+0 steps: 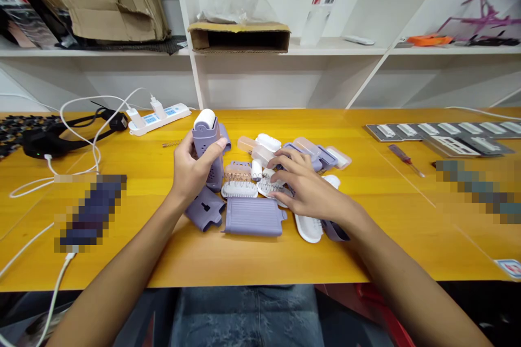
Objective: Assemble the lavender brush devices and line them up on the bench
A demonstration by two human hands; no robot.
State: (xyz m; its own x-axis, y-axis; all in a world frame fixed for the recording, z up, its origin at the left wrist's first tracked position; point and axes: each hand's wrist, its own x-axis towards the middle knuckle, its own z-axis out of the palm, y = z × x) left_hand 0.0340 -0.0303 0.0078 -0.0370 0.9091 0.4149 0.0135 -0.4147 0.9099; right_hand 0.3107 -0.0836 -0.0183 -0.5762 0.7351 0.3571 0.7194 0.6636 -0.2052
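Observation:
My left hand [192, 168] is wrapped round a purple plastic housing [207, 143] with a white roller [204, 118] at its upper end. My right hand [301, 181] hovers at the pile of parts, fingers bent and apart; nothing shows in its grasp, though its fingertips partly cover the white pieces beneath. Below them are a white oval bristle-like part [240, 190], a small white cylinder [256, 169] and thin metal springs [238, 176]. Nearer to me lie a ribbed purple panel [254, 217] and a purple cover [206, 209]. Clear pinkish caps [307, 146] sit behind my right hand.
A white power strip [160, 118] with cables and a black headset [73, 135] are at the left, near a blurred-out dark device [93, 211]. On the right are a screwdriver [406, 160] and a long grey tray [439, 131]. White shelves hold cardboard boxes [240, 38].

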